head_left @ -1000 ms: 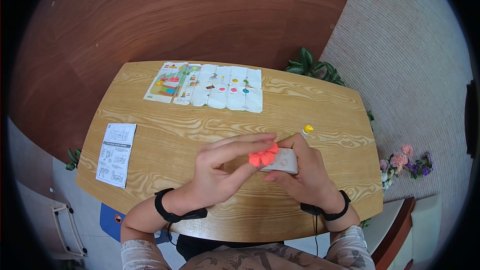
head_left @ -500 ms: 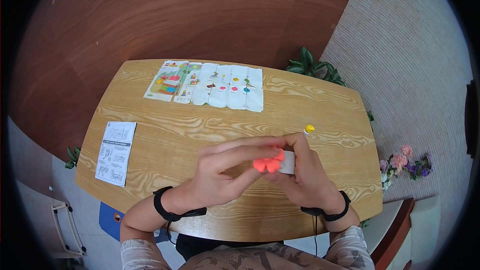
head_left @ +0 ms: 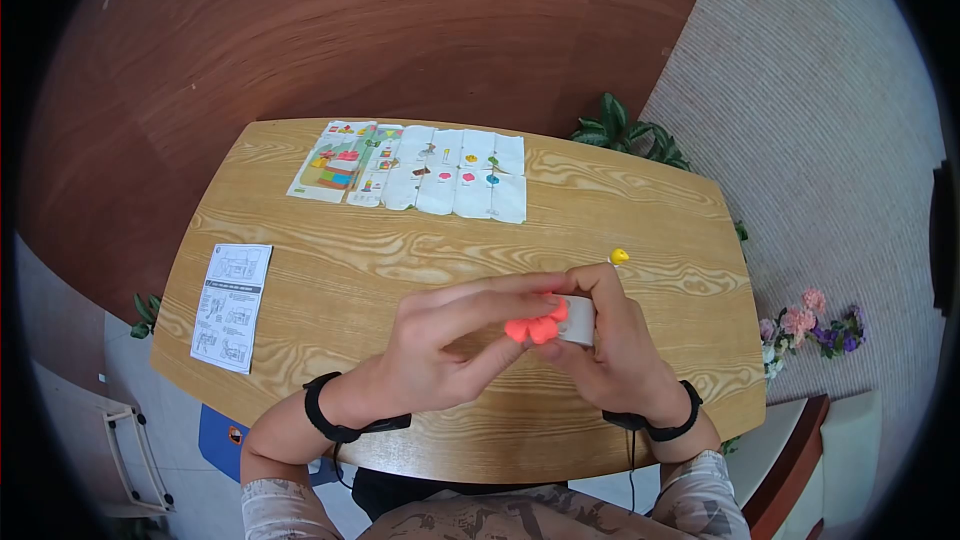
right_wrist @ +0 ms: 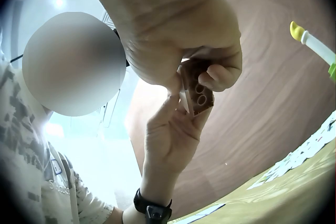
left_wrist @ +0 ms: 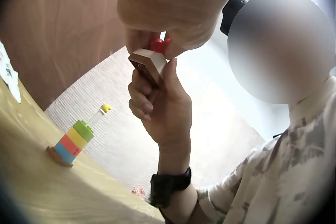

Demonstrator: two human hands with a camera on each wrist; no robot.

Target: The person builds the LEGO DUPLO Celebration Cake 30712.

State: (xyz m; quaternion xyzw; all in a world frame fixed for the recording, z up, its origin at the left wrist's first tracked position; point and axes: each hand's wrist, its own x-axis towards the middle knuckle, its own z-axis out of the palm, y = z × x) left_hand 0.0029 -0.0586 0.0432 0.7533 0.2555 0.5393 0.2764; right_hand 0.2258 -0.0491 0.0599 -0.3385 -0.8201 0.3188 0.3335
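My left hand (head_left: 440, 340) pinches a coral-pink flower piece (head_left: 535, 326) between thumb and fingers. Held in my right hand (head_left: 625, 345) is a toy brick (head_left: 577, 322), white on top with round studs. Its lower layer is brown (left_wrist: 152, 71), and the hollow underside (right_wrist: 198, 95) with round tubes faces the right wrist view. The flower sits over the brick's left end, overlapping the studs there. Both hands meet around these pieces, above the table. In the left wrist view only a bit of the red flower shows between the fingers.
A stack of blue, red, yellow and green bricks (left_wrist: 73, 142) stands on the table, topped by a white candle with a yellow flame (head_left: 619, 257). A colourful instruction sheet (head_left: 430, 172) lies at the back; a black-and-white leaflet (head_left: 231, 308) lies at the left.
The flower has moved right onto the brick's studded top, and the hands have come closer together. Over the last half second the hands have barely moved.
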